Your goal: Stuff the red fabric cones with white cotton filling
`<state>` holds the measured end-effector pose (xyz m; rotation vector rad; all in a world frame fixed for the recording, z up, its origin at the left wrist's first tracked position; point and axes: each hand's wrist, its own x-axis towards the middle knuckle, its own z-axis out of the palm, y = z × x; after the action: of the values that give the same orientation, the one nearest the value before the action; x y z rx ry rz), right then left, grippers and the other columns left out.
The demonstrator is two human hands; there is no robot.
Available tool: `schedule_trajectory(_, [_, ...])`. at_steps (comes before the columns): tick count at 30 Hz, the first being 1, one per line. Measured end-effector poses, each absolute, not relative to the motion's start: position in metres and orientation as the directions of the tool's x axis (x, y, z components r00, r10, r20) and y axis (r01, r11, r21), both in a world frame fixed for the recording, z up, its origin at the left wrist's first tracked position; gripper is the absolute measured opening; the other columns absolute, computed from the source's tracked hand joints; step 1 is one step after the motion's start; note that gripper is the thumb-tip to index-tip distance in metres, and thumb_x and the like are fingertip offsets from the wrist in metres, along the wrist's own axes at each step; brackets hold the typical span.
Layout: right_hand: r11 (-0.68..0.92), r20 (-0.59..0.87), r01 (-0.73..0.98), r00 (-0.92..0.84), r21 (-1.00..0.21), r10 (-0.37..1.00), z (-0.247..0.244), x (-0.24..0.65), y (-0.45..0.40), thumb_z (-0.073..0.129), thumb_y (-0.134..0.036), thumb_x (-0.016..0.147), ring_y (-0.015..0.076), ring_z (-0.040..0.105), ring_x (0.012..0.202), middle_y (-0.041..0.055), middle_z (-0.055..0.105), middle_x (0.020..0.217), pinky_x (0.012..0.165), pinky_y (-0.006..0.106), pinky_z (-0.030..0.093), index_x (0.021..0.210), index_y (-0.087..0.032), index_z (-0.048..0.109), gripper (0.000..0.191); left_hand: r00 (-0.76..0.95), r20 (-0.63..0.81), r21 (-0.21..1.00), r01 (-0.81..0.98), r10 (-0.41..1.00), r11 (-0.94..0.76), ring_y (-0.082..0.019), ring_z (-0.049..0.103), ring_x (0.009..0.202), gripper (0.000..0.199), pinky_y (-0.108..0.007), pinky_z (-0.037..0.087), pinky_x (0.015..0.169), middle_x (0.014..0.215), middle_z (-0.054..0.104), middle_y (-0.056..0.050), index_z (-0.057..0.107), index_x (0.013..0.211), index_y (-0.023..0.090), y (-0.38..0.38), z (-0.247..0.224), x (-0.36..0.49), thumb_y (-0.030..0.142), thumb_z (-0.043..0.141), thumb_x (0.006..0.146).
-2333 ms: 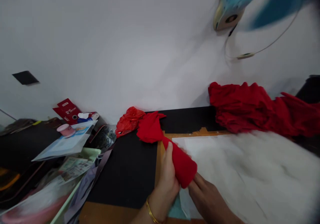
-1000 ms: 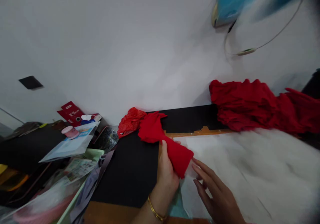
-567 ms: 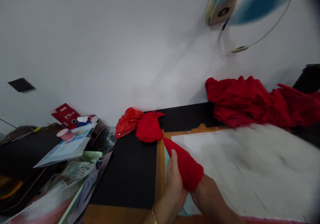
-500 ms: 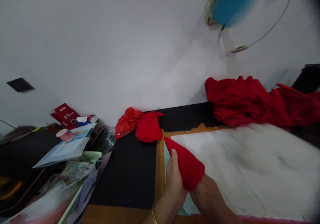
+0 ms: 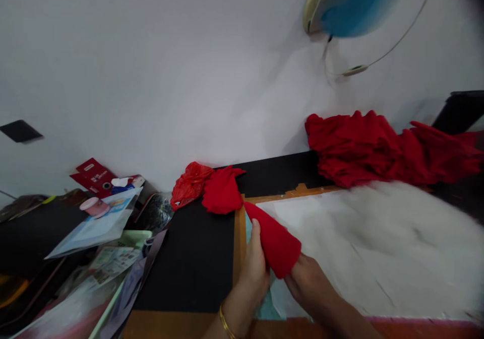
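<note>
A pointed red cloth cone [image 5: 279, 241], like a small hat, is held just above the front part of the table, its tip toward the far left. My left hand [image 5: 256, 261] is closed around the cone's left side, thumb lying along the cloth. At the cone's wide open end is my right hand [image 5: 305, 276]; its fingers have gone inside and are hidden, so what they do in there cannot be seen. Beside the right hand spreads a large heap of white fluffy stuffing [image 5: 401, 258]. Close beyond the tip lies a small pile of red cloth pieces [image 5: 223, 192].
Against the wall rests a long heap of red cloth [image 5: 363, 150]. A red plastic bag [image 5: 190, 184] lies beside the small pile. On the left are a green basket [image 5: 136, 238] with papers, a pink tape roll [image 5: 94, 206] and a red box [image 5: 94, 177]. A blurred blue fan [image 5: 357, 14] hangs above.
The view has shifted slightly to the right. Both hands still hold the same pose at the cone, with the right hand's fingers still inside its open end.
</note>
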<state>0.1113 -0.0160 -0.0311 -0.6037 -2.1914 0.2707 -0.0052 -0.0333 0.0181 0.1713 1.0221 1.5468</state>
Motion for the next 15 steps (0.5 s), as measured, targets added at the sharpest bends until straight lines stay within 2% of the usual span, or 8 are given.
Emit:
schedule_trajectory(3, [0.871,0.704,0.375,-0.522,-0.317,0.481,-0.033,0.110,-0.013,0.037,-0.006,0.088,0.0224,0.069,0.079,0.0117,0.072,0.090,0.061,0.029,0.056,0.103,-0.015,0.061,0.029,-0.353,-0.360,0.739,-0.673,0.864,0.033,-0.025,0.068,0.099,0.047,-0.034,0.054,0.087,0.111,0.071,-0.013,0.065,0.113,0.015,-0.030,0.021,-0.010,0.046,0.071,0.078])
schedule_trajectory(7, [0.863,0.676,0.368,-0.539,-0.347,0.502,-0.027,0.110,-0.016,0.038,-0.006,0.087,0.0217,0.067,0.075,0.0080,0.070,0.084,0.060,0.029,0.055,0.103,-0.016,0.057,0.027,-0.359,-0.319,0.758,-0.652,0.877,0.009,-0.020,0.070,0.078,0.041,-0.031,0.056,0.076,0.090,0.073,-0.007,0.064,0.106,0.016,-0.028,0.024,-0.013,0.033,0.079,0.072])
schedule_trajectory(9, [0.842,0.676,0.381,-0.507,-0.381,0.535,-0.026,0.110,-0.018,0.038,-0.007,0.088,0.0216,0.067,0.079,0.0090,0.070,0.090,0.063,0.030,0.056,0.111,-0.015,0.053,0.029,-0.378,-0.373,0.717,-0.697,0.847,0.005,-0.017,0.068,0.070,0.032,-0.030,0.056,0.072,0.083,0.072,-0.004,0.065,0.098,0.016,-0.025,0.024,-0.015,0.028,0.078,0.071])
schedule_trajectory(12, [0.831,0.700,0.437,-0.471,-0.344,0.537,-0.026,0.111,-0.020,0.041,-0.010,0.091,0.0237,0.065,0.099,0.0147,0.067,0.115,0.078,0.034,0.057,0.126,-0.013,0.047,0.036,-0.306,-0.504,0.601,-0.796,0.808,0.073,-0.017,0.068,0.066,0.018,-0.030,0.056,0.073,0.078,0.072,-0.007,0.065,0.085,0.013,-0.021,0.024,-0.014,0.028,0.072,0.078])
schedule_trajectory(13, [0.830,0.701,0.456,-0.474,-0.322,0.533,-0.027,0.110,-0.020,0.041,-0.012,0.092,0.0251,0.064,0.103,0.0157,0.065,0.118,0.082,0.037,0.057,0.126,-0.012,0.048,0.035,-0.277,-0.527,0.569,-0.817,0.804,0.092,-0.018,0.068,0.067,0.018,-0.030,0.056,0.075,0.079,0.072,-0.008,0.065,0.085,0.012,-0.021,0.024,-0.013,0.029,0.070,0.080])
schedule_trajectory(15, [0.821,0.682,0.484,-0.492,-0.302,0.541,-0.027,0.108,-0.019,0.042,-0.013,0.091,0.0268,0.065,0.096,0.0147,0.069,0.108,0.078,0.039,0.058,0.114,-0.013,0.057,0.027,-0.225,-0.540,0.535,-0.836,0.811,0.125,-0.018,0.069,0.072,0.023,-0.030,0.055,0.079,0.083,0.073,-0.010,0.067,0.089,0.010,-0.022,0.025,-0.010,0.032,0.068,0.082])
